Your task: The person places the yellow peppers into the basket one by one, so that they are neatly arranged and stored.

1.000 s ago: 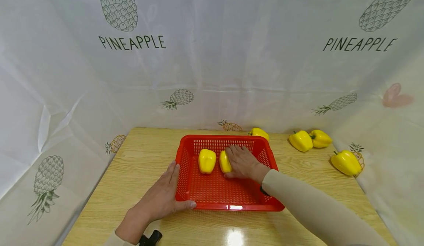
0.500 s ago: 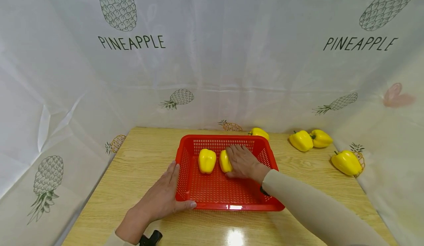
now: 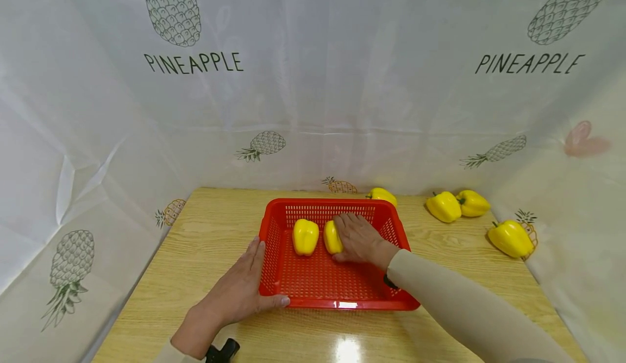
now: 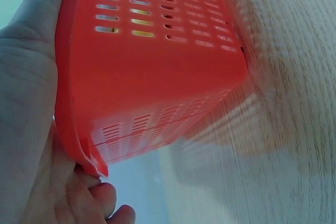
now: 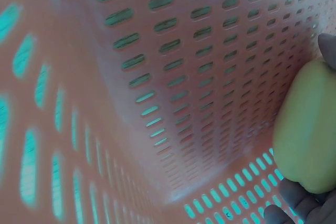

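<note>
A red perforated plastic basket sits on the table. Inside it, a yellow bell pepper lies at the left. Beside that, my right hand holds a second yellow bell pepper, covering its right part. In the right wrist view, this bell pepper has fingertips at both ends and lies close over the slotted basket floor. My left hand grips the basket's front left corner, thumb over the front rim, fingers along the left side. The left wrist view shows its fingertips bent by the rim.
Behind the basket, a bell pepper is partly hidden by the rim. Two more bell peppers touch at the back right, and another bell pepper lies at the right edge. A white pineapple-print sheet surrounds the wooden table.
</note>
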